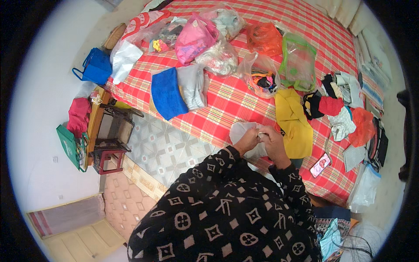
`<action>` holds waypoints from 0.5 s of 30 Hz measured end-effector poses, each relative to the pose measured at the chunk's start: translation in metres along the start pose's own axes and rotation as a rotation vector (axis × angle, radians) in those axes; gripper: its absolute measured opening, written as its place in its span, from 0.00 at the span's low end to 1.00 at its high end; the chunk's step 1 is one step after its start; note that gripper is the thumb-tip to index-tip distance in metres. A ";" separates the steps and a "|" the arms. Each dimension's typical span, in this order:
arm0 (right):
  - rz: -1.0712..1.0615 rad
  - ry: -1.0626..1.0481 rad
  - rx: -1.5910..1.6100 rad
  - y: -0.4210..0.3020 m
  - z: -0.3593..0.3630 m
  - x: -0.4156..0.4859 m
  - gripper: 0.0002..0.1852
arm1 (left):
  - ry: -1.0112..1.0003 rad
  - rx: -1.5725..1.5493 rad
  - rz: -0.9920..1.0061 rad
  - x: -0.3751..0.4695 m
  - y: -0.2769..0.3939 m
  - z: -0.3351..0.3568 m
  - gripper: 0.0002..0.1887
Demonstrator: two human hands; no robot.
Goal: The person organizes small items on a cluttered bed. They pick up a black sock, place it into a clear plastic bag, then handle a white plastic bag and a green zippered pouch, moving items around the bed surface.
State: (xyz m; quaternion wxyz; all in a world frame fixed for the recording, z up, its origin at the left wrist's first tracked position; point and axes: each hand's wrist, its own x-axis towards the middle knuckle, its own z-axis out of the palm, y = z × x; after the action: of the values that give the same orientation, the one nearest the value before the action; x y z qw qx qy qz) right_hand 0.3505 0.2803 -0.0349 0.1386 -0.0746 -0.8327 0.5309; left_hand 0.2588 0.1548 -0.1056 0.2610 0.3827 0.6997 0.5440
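Note:
Both hands meet over the near edge of a bed with a red plaid cover (222, 114). My left hand (247, 141) and my right hand (274, 144) pinch the gathered top of a white translucent plastic bag (240, 130), which spreads out behind and below them. What the bag holds cannot be made out. Just right of my right hand lies a yellow cloth (299, 137). A phone (320, 165) with a lit screen rests on the cover farther right, a cable beside it. A folded blue towel (168, 93) lies to the left, partly on a grey plastic package (194, 86).
Across the bed are a pink bag (196, 39), a red bag (265, 38), a green-edged clear pouch (298, 62) and a clear bag of colourful items (262, 78). Folded clothes (342, 121) crowd the right side. A wooden chair (114, 127) and a blue bag (96, 67) stand left.

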 end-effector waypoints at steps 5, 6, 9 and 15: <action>-0.018 -0.266 -0.494 0.045 0.000 -0.009 0.18 | -0.112 -0.332 -0.098 -0.006 -0.007 -0.007 0.06; -0.030 -0.235 -0.521 0.054 0.002 -0.012 0.14 | -0.160 -0.129 -0.158 -0.005 -0.009 -0.008 0.09; -0.086 -0.142 -0.503 0.072 -0.004 -0.015 0.07 | -0.082 0.129 -0.171 -0.005 -0.020 -0.004 0.16; 0.272 -0.184 -0.318 0.075 -0.029 -0.017 0.10 | -0.067 0.343 -0.119 -0.007 -0.047 -0.006 0.16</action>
State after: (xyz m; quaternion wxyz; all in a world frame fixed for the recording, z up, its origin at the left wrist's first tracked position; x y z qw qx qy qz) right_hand 0.3741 0.3326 -0.0941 -0.0241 -0.1582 -0.8973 0.4113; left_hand 0.2460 0.1404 -0.1492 0.2471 0.3974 0.7944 0.3872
